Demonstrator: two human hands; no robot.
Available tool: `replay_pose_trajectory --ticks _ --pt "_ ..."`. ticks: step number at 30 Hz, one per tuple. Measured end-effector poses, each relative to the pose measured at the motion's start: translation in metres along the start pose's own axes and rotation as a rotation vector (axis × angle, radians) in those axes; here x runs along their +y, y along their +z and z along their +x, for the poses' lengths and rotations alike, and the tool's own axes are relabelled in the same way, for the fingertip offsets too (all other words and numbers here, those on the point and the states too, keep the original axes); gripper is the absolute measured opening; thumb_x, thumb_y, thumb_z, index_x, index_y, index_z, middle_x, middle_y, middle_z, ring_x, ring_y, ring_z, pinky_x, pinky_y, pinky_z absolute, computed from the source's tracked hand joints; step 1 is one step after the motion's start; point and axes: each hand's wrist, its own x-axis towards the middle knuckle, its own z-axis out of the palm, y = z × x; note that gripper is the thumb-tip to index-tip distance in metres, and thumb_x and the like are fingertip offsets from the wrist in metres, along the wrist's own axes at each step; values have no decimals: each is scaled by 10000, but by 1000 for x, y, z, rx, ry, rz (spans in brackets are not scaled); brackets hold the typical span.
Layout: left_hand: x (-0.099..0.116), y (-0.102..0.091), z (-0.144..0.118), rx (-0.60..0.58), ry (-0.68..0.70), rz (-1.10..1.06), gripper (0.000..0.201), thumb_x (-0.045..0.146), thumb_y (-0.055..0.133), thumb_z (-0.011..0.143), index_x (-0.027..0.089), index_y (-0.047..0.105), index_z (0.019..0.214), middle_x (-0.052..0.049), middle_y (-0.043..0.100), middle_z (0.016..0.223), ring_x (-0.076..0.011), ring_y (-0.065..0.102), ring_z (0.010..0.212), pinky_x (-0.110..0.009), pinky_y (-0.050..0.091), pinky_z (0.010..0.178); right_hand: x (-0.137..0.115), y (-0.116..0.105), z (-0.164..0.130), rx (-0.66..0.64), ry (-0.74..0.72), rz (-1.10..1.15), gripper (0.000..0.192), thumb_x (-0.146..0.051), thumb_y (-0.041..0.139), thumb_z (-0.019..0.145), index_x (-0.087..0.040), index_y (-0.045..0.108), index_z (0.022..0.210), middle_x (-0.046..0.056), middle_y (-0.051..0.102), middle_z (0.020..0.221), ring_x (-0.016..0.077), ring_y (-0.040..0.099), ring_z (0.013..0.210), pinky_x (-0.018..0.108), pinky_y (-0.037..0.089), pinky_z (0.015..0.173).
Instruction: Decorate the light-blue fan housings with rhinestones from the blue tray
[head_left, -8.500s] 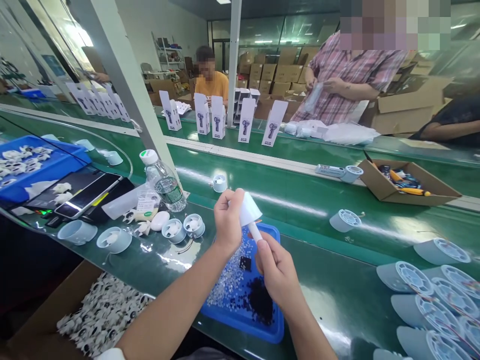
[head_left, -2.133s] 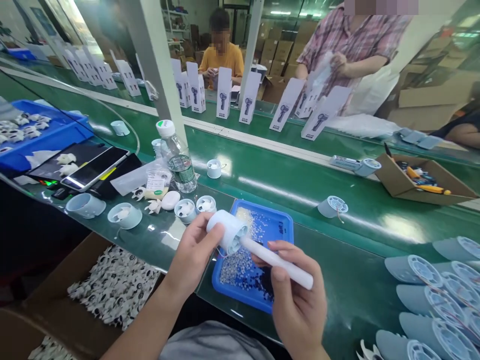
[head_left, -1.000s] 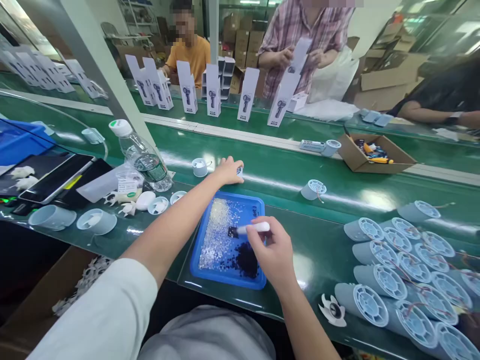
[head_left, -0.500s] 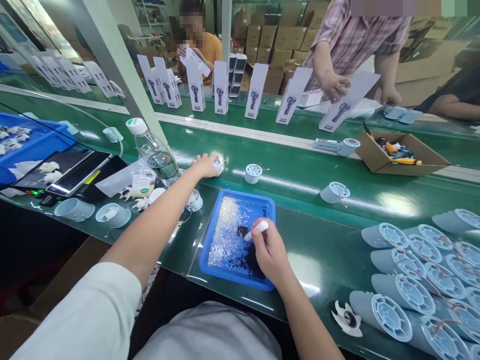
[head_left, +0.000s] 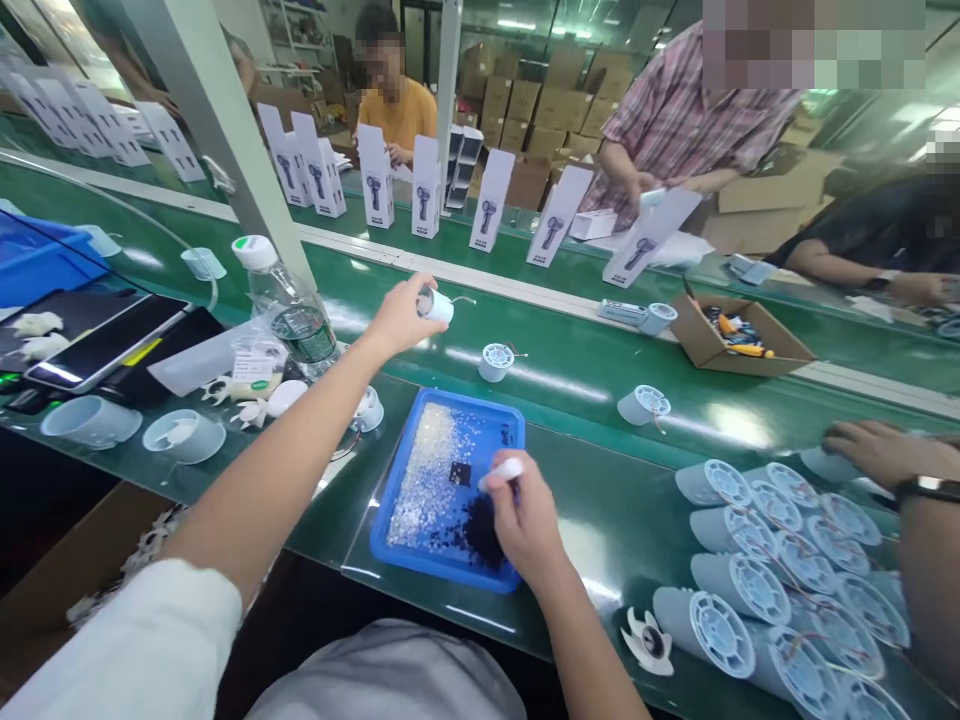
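My left hand (head_left: 405,315) reaches out over the green belt, its fingers closed round a pale blue cylindrical housing (head_left: 441,308) with a short wire at its end. In my right hand (head_left: 525,515) is a white pen-like tool (head_left: 500,474), pinched between thumb and fingers. That hand hovers over the right side of a blue tray (head_left: 381,535). Small clear pieces (head_left: 420,480) are spread across the tray's left, and small black pieces (head_left: 482,535) lie heaped by my right hand. A black square (head_left: 460,473) lies between them.
Many housings (head_left: 739,590) stand at right beside a white fan blade (head_left: 647,642); a co-worker's hand (head_left: 870,450) touches one. More housings (head_left: 496,362) sit on the belt. A bottle (head_left: 289,310) and phone (head_left: 112,340) are at left, white boxes (head_left: 487,205) and a carton (head_left: 739,335) beyond.
My left hand has lifted the housing off the belt and tilted it. My right hand keeps its tool over the tray. A co-worker's hand has come in at the right.
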Motion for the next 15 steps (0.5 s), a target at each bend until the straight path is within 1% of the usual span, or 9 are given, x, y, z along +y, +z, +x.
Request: replay_pose_trajectory --ticks 1,2,3,4,6,9,11,13,15 --pt "9 -12 -9 57 25 -105 547 290 747 636 202 536 1133 -73 585 1084 -236 572 958 -348 463 856 4 -7 2 115 24 8 150 -326 410 963 -214 510 970 6 576 780 142 553 641 257 453 603" --pt "18 -22 -21 81 30 -213 549 290 769 619 214 546 1115 -63 585 1080 -229 584 922 -342 480 811 9 -14 4 231 56 10 165 -339 402 966 -213 506 990 7 575 785 142 554 646 260 457 606" --pt "25 -32 -34 76 34 -333 558 291 778 620 229 546 1123 -57 582 1086 -220 596 888 -326 494 755 14 -21 7 324 89 5 182 -354 398 968 -210 503 1004 9 575 789 143 555 653 266 459 614" --pt "29 -39 -47 64 34 -463 575 285 790 618 244 543 1136 -53 582 1092 -209 609 859 -304 502 700 20 -27 10 376 118 -6 198 -370 396 969 -206 501 1008 10 575 790 145 557 661 273 461 624" --pt "31 -48 -72 86 27 -702 578 250 825 584 238 571 1102 -53 601 1035 -191 617 792 -263 494 605 31 -35 18 371 153 -30 219 -397 399 964 -203 500 979 5 576 764 150 557 663 288 459 642" --pt "15 -50 -98 98 2 -961 501 218 838 577 202 627 1032 -65 630 925 -168 605 696 -231 470 514 43 -35 27 291 164 -43 235 -413 398 959 -205 497 917 -12 572 703 150 551 634 289 451 641" --pt "-3 -47 -109 59 -33 -1047 474 187 834 575 188 653 1013 -71 642 877 -159 595 640 -230 463 481 47 -32 30 277 169 -49 240 -411 393 961 -204 495 894 -16 571 694 146 549 628 284 447 640" --pt "-19 -45 -119 18 -78 -1070 478 160 826 567 198 663 1014 -80 652 891 -166 602 634 -241 474 478 49 -28 31 265 177 -56 240 -405 387 963 -203 497 897 -15 575 702 145 549 635 282 445 644" --pt "-32 -43 -128 30 -127 -1063 504 175 816 571 232 656 1045 -82 657 930 -181 615 661 -256 488 491 50 -25 30 245 181 -61 232 -398 391 964 -201 502 911 -13 580 707 146 546 639 282 443 647"
